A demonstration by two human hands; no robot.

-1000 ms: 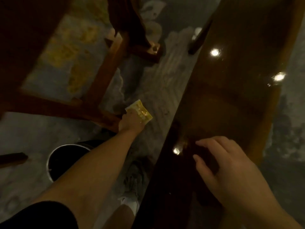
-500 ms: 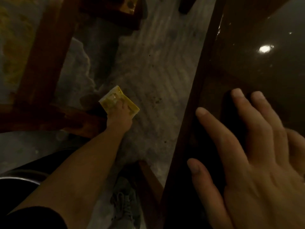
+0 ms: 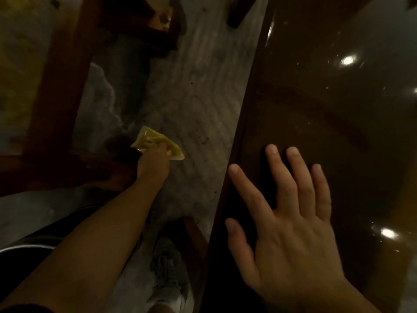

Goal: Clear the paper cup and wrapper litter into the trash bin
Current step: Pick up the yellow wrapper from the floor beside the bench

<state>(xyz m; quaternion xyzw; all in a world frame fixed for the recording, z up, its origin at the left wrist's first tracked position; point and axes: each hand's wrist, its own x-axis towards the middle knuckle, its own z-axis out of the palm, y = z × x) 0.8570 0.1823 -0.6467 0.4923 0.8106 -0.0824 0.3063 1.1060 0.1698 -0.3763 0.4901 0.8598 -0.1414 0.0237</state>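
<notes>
While my left arm reaches down to the floor [image 3: 191,105] in the middle of the frame, my left hand [image 3: 153,164] holds a yellow wrapper [image 3: 155,142]. The grip of this hand is closed on the lower edge of the wrapper, and the rest of it sticks out above my fingers, just over the grey floor. Beside the wrapper, to the left, stands a dark wooden frame of some furniture [image 3: 61,82]. My right hand [image 3: 291,224] is at the lower right of the frame, flat over the glossy brown counter [image 3: 327,105], with the fingers spread wide and holding nothing. Bright spots of light reflect on the counter. At the lower left edge I see the curved pale rim of the trash bin [image 3: 27,247], mostly hidden behind my arm. My shoe [image 3: 169,281] shows at the bottom, next to the edge of the counter.
</notes>
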